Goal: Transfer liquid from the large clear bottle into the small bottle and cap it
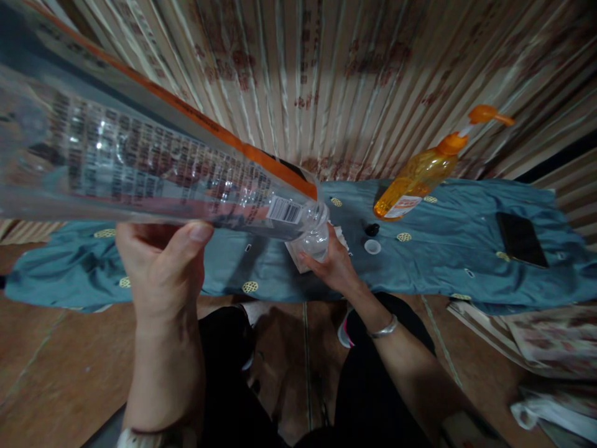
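My left hand (pixel 163 267) grips a large clear plastic refill pouch (pixel 177 162) with an orange stripe, printed text and a barcode. The pouch is tipped, its spout end low at the right. Under that spout, my right hand (pixel 332 264) is wrapped round a small clear bottle (pixel 316 241), its mouth meeting the pouch's neck. Whether liquid is flowing, I cannot tell. A small box or paper (pixel 298 256) lies behind the small bottle, mostly covered. Right of my right hand are a black cap (pixel 372 229) and a white round cap (pixel 372 247).
A blue cloth (pixel 443 249) covers the long narrow surface. On it stand an amber pump bottle (pixel 415 180) with an orange head and, at the far right, a dark flat object (pixel 521 239). A pleated curtain (pixel 289 81) hangs behind. Bags (pixel 555 342) lie at the lower right.
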The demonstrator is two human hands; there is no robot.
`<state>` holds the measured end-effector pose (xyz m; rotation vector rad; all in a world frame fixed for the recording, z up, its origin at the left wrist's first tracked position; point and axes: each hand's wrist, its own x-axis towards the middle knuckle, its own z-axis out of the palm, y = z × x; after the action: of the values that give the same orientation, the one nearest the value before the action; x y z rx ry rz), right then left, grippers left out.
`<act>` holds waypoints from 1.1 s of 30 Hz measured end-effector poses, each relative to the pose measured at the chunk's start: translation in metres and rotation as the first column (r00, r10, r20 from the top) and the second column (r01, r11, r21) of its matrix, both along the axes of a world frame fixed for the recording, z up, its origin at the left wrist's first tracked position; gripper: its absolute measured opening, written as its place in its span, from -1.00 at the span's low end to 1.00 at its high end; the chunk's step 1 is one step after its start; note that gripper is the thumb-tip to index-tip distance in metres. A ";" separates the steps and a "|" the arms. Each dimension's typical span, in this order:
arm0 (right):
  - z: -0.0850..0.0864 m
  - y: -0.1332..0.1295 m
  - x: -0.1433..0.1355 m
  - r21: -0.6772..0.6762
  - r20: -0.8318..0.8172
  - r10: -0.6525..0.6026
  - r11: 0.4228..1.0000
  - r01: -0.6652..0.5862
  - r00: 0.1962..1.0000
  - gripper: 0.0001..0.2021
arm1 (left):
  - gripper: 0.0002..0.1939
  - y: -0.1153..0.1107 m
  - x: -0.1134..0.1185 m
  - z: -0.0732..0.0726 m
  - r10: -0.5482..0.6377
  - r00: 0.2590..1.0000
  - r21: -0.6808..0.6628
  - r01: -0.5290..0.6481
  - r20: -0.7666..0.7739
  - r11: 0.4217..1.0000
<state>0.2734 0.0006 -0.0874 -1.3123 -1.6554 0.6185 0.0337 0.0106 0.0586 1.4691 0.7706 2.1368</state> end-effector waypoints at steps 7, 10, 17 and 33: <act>0.000 -0.001 0.000 0.011 0.000 0.008 1.000 -0.008 1.000 -0.18 | -0.18 0.000 0.003 0.003 0.061 0.997 -0.019 -0.061 0.040 0.998; 0.000 -0.001 0.000 -0.004 0.009 0.000 1.000 0.001 1.000 -0.17 | -0.31 0.000 0.004 0.003 0.076 0.997 -0.026 -0.076 0.022 0.997; 0.001 0.000 0.000 -0.014 0.002 0.007 1.000 -0.007 1.000 -0.16 | -0.37 0.000 0.002 0.001 0.073 0.997 -0.029 -0.073 0.002 0.997; -0.004 0.001 -0.002 -0.005 -0.028 0.005 1.000 -0.005 1.000 -0.13 | -0.27 0.002 -0.001 -0.001 0.117 0.993 -0.019 -0.117 -0.017 0.993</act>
<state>0.2715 0.0015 -0.0909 -1.2976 -1.6357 0.6418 0.0330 0.0127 0.0578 1.4653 0.9014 2.1988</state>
